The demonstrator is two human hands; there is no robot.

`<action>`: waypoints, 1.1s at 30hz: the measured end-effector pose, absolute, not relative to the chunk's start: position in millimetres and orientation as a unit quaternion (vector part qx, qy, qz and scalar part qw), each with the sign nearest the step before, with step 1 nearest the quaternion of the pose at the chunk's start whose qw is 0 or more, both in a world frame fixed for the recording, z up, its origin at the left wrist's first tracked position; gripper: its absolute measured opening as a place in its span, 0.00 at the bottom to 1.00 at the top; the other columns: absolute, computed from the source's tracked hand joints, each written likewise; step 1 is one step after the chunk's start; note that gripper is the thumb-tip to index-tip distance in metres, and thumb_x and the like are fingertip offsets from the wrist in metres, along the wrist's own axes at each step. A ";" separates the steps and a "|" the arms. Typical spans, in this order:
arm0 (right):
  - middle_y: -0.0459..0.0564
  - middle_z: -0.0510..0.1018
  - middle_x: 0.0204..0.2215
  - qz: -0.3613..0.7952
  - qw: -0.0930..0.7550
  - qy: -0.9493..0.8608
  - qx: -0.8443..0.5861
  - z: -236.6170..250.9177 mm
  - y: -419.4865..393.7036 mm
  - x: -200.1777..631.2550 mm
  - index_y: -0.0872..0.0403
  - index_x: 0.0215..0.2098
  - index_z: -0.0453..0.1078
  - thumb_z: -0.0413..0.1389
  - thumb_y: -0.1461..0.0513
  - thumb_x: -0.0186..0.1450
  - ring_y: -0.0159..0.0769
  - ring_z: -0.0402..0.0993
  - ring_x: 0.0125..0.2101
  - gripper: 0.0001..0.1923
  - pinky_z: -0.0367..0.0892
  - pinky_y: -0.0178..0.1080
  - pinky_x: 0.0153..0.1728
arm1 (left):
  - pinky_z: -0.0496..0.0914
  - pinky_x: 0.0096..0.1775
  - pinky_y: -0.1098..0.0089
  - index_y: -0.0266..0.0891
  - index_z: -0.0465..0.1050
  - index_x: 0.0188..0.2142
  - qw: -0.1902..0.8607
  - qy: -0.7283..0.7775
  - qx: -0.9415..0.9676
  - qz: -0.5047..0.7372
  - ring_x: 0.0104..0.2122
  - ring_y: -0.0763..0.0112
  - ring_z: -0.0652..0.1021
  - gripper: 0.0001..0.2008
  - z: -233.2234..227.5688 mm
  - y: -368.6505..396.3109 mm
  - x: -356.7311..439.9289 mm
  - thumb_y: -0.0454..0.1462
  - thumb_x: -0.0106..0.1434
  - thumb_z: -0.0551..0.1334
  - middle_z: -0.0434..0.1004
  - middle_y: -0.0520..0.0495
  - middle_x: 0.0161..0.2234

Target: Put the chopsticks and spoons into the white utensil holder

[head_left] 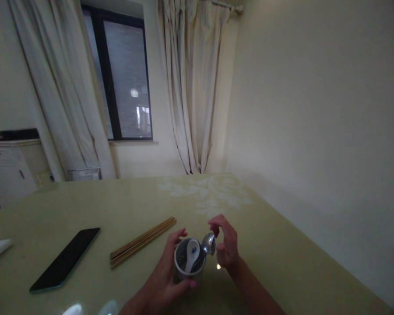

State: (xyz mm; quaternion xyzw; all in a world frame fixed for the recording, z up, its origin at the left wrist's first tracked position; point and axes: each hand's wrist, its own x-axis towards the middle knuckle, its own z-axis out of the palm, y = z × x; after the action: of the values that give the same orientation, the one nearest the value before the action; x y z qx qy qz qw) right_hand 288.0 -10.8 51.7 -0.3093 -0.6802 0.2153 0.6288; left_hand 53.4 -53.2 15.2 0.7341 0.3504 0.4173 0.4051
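A white cup (188,262) standing near the tabletop's (282,262) front edge is grasped around its side by the left hand (166,278). A white ceramic spoon (192,253) and a metal spoon (207,246) are held in the cup. The metal spoon's bowl is apparently touched by the fingertips of the right hand (228,245), though dimness obscures this. Wooden chopsticks (142,240) and a dark phone (65,259) are laid toward the left edge.
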 end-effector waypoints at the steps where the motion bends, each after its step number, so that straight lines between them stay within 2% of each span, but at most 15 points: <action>1: 0.54 0.73 0.29 0.221 0.618 -0.687 -0.311 50.8 -11.1 288.1 0.49 0.42 0.79 0.49 0.27 0.62 0.46 0.66 0.29 0.39 0.62 0.48 0.33 | 0.64 0.66 0.49 0.48 0.43 0.74 0.415 0.351 0.733 0.410 0.66 0.43 0.69 0.55 15.0 -53.9 55.4 0.60 0.58 0.71 0.64 0.35 0.68; 4: 0.54 0.74 0.28 0.234 0.608 -0.690 -0.316 51.0 -14.0 282.6 0.49 0.39 0.80 0.53 0.33 0.67 0.46 0.67 0.29 0.31 0.62 0.48 0.35 | 0.64 0.66 0.49 0.48 0.43 0.73 0.435 0.359 0.720 0.403 0.64 0.45 0.71 0.55 18.2 -54.7 56.0 0.52 0.57 0.74 0.66 0.36 0.65; 8: 0.52 0.74 0.28 0.244 0.606 -0.683 -0.327 59.4 -21.5 269.1 0.50 0.37 0.78 0.53 0.40 0.72 0.43 0.68 0.29 0.25 0.63 0.46 0.34 | 0.63 0.66 0.50 0.46 0.46 0.72 0.431 0.374 0.717 0.401 0.65 0.46 0.70 0.51 24.2 -55.9 53.2 0.49 0.59 0.73 0.66 0.35 0.66; 12: 0.50 0.75 0.27 0.291 0.620 -0.649 -0.331 70.1 -26.0 259.7 0.51 0.34 0.78 0.58 0.44 0.71 0.41 0.69 0.28 0.21 0.65 0.44 0.34 | 0.65 0.65 0.52 0.47 0.47 0.71 0.421 0.375 0.720 0.405 0.65 0.47 0.71 0.50 26.5 -55.8 52.4 0.48 0.59 0.73 0.68 0.36 0.65; 17: 0.46 0.73 0.24 0.389 0.618 -0.593 -0.340 74.1 -21.9 255.3 0.51 0.30 0.73 0.64 0.44 0.66 0.37 0.67 0.26 0.21 0.65 0.40 0.31 | 0.64 0.65 0.52 0.47 0.46 0.71 0.425 0.369 0.722 0.403 0.65 0.46 0.71 0.49 27.4 -55.2 52.5 0.50 0.60 0.73 0.68 0.36 0.66; 23: 0.41 0.67 0.20 0.465 0.601 -0.553 -0.342 74.9 -16.2 252.4 0.52 0.28 0.69 0.69 0.42 0.60 0.30 0.59 0.21 0.25 0.57 0.35 0.22 | 0.62 0.66 0.50 0.46 0.46 0.72 0.430 0.374 0.722 0.392 0.66 0.45 0.70 0.49 31.5 -57.0 52.8 0.50 0.61 0.72 0.67 0.35 0.66; 28: 0.40 0.65 0.21 0.485 0.599 -0.550 -0.323 75.4 -15.5 252.3 0.53 0.26 0.70 0.69 0.44 0.61 0.29 0.58 0.22 0.24 0.56 0.34 0.24 | 0.63 0.65 0.51 0.48 0.46 0.72 0.432 0.364 0.723 0.398 0.64 0.46 0.71 0.48 28.9 -55.7 52.5 0.51 0.62 0.72 0.67 0.37 0.66; 33: 0.44 0.68 0.29 0.445 0.613 -0.574 -0.310 76.7 -13.0 257.5 0.54 0.25 0.77 0.71 0.49 0.62 0.32 0.65 0.30 0.20 0.60 0.34 0.30 | 0.61 0.66 0.51 0.48 0.46 0.72 0.433 0.355 0.726 0.400 0.65 0.46 0.69 0.49 26.4 -55.1 51.6 0.50 0.62 0.72 0.67 0.36 0.66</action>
State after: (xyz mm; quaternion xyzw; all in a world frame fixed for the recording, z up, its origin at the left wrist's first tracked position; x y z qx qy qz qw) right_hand 257.5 -13.0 76.7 -0.3101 -0.5740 0.4453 0.6133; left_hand 51.6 -55.1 26.4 0.7260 0.3547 0.3999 0.4326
